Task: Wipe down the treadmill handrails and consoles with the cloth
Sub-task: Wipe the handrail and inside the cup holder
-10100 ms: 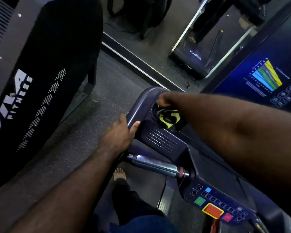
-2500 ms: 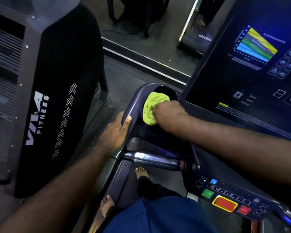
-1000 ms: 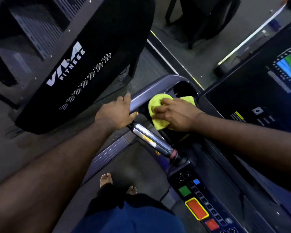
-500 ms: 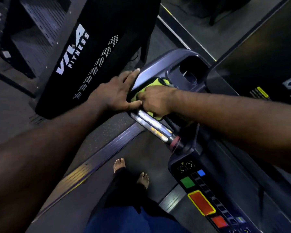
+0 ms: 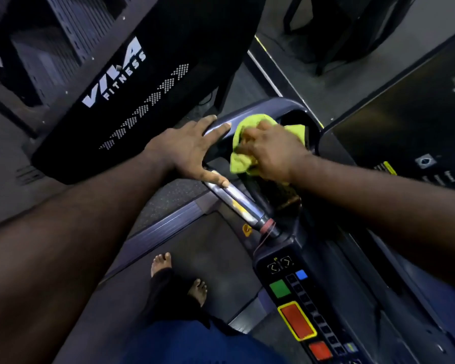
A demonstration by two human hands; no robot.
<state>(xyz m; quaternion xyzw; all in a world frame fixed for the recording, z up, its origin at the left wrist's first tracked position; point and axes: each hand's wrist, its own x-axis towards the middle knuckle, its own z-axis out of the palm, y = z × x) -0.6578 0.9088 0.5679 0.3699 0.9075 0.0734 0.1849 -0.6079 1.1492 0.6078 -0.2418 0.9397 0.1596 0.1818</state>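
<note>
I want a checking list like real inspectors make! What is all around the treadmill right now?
Surface: dark treadmill console, with its corner under the cloth.
Job's things: yellow-green cloth bunched on the console corner; chrome handrail grip uncovered.
Clutter: nothing seen.
Hands: left hand lies flat on the console edge, thumb on the handrail grip; right hand grips the cloth.
Cables: thin red cord by the grip's end.
Surroundings: black VIVA FITNESS panel, bare feet on the belt, dark screen.
</note>
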